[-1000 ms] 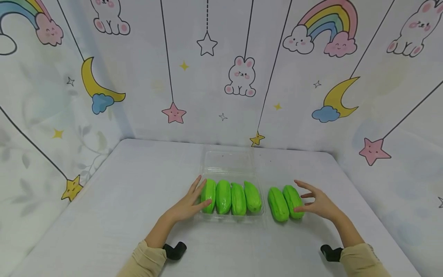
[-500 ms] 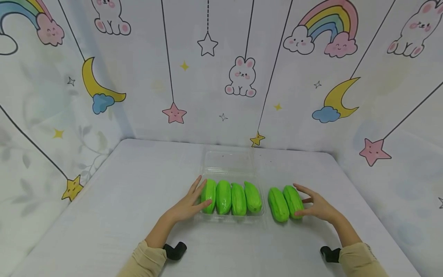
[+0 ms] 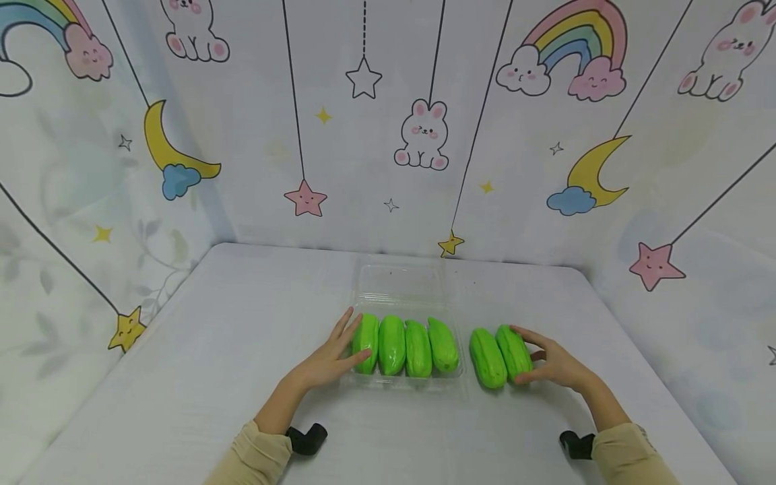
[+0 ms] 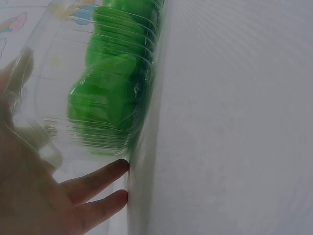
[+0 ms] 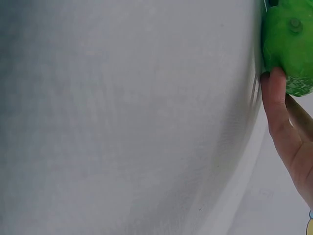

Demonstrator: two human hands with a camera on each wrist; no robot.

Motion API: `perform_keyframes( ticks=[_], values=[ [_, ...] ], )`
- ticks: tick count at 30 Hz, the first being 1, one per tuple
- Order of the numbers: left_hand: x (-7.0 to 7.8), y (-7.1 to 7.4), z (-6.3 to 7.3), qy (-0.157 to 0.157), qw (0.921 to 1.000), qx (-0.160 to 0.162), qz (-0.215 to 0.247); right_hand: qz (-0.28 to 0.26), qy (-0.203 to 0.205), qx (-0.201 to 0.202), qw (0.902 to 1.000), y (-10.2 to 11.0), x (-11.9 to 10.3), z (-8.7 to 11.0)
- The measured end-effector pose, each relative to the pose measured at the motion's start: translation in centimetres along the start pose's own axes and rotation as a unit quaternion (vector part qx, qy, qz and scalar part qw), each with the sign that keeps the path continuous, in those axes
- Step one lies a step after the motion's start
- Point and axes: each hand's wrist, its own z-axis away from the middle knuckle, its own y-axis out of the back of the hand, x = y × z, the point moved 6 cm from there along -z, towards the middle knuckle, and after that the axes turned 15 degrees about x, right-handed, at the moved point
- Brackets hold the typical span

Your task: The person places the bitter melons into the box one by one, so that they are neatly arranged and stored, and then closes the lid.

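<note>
In the head view my left hand (image 3: 324,357) rests at the left side of a clear plastic clamshell box (image 3: 400,382), fingers spread, thumb over its near left part. Inside lie several plump, bright green, cucumber-like vegetables (image 3: 418,350) side by side. The left wrist view shows fingers of the left hand (image 4: 58,196) straight beside the box wall (image 4: 98,139). To the right of the box lie two more such vegetables. My right hand (image 3: 558,364) grips the outer vegetable (image 3: 514,353), fingers at its far end and thumb at its near end. The other vegetable (image 3: 488,358) lies alongside.
The box's transparent lid (image 3: 400,279) is folded back away from me on the white tabletop (image 3: 273,289). A white cloth backdrop (image 3: 364,155) with cartoon drawings stands behind and at both sides. Black straps (image 3: 307,439) show at the wrists.
My right hand has moved slightly left and its fingers and thumb have closed onto the outer green vegetable. The left hand and the box have stayed put.
</note>
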Motion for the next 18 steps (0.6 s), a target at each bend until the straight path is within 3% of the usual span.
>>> perform_keyframes(
  ticks=[8,18],
  values=[
    [-0.1,-0.1,0.0,0.002,1.0,0.0,-0.006,-0.013,-0.006,-0.007,0.9999,-0.1,0.1,0.1],
    [-0.1,-0.1,0.0,0.003,1.0,-0.001,-0.001,0.007,-0.015,0.025,0.9995,1.1,-0.3,-0.1]
  ],
)
